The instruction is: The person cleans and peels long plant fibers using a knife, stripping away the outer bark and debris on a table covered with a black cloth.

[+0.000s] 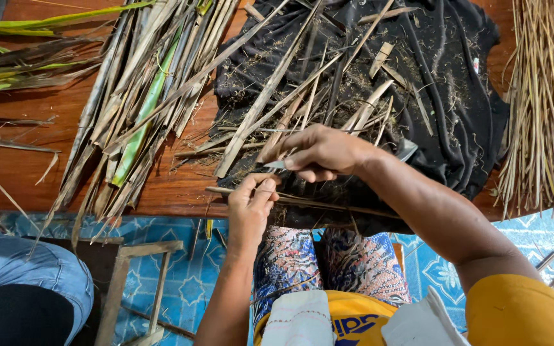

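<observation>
Right hand grip: closed; my right hand (320,154) pinches a small knife (276,164), blade tip poking left out of the fingers.
Left hand grip: closed; my left hand (251,200) clamps thumb and fingers on a thin stem strip (302,202), near its left end.
Strip position: lies roughly level across my lap over the edge of the black cloth (456,109), running right, far end hidden under my right forearm.
Blade vs strip: blade tip just above the left thumb, very near; contact with the strip I can't tell.
Risk 1: my guess, blade slips along the hard stem toward the left thumb, since the thumb sits right in the cutting line.
Risk 2: strip could split crooked or snap if the blade digs at an angle; it looks thin and dry.
Risk 3: loose chaff on the cloth may hide the strip end, so the hold could drift.
Counts: two hands mine, one knife, one strip held, one black cloth.
Piles: one heap of split stems (136,109) on the wooden floor (14,166) to the left, too many to count; one bundle of dry straw (546,102) at right.
Other person: one jeans-clad knee (27,269) at lower left, no hands showing.
</observation>
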